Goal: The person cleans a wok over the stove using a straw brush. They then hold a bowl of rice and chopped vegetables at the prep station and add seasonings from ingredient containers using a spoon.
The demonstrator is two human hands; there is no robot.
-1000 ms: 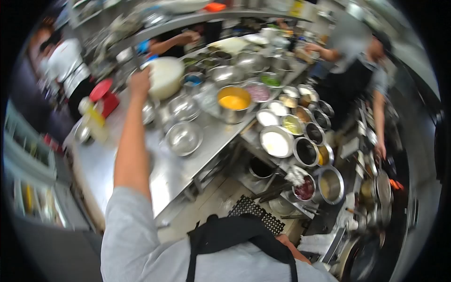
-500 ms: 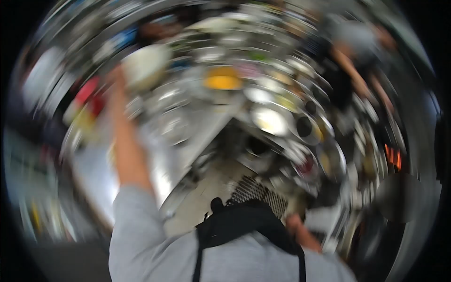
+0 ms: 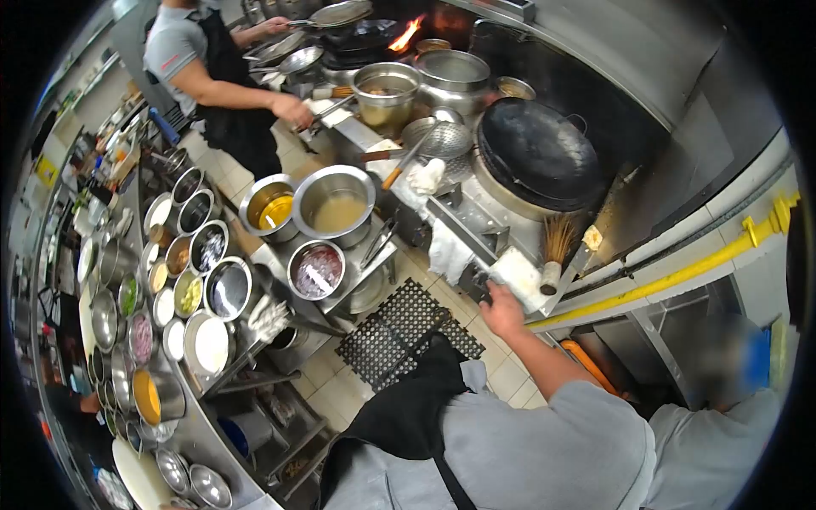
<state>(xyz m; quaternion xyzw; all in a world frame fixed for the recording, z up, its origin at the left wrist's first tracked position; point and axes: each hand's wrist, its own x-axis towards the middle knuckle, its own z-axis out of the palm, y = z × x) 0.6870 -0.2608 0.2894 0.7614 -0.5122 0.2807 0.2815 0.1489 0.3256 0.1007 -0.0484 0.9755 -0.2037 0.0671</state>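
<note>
My right hand [image 3: 503, 309] is stretched out at the stove counter's front edge, beside a folded white cloth [image 3: 518, 274]. Its fingers look partly spread, with nothing visible between them. Just beyond the cloth lies a bamboo brush [image 3: 557, 246] with its bristles fanned out. Behind these, a large black wok [image 3: 537, 153] sits tilted on the burner. A second white cloth [image 3: 449, 251] hangs over the counter edge to the left of the hand. My left hand is out of view.
A co-worker [image 3: 223, 89] stands at the upper left near a flame [image 3: 406, 34]. Another person's grey sleeve [image 3: 714, 442] is close at lower right. Pots of liquid [image 3: 334, 202] and ingredient bowls [image 3: 211, 344] fill the left side. A perforated black mat [image 3: 399, 327] covers part of the floor.
The view has swung right, from the steel worktable to the stove. My left arm has left the view. My right hand has moved out from beside my body to the counter edge.
</note>
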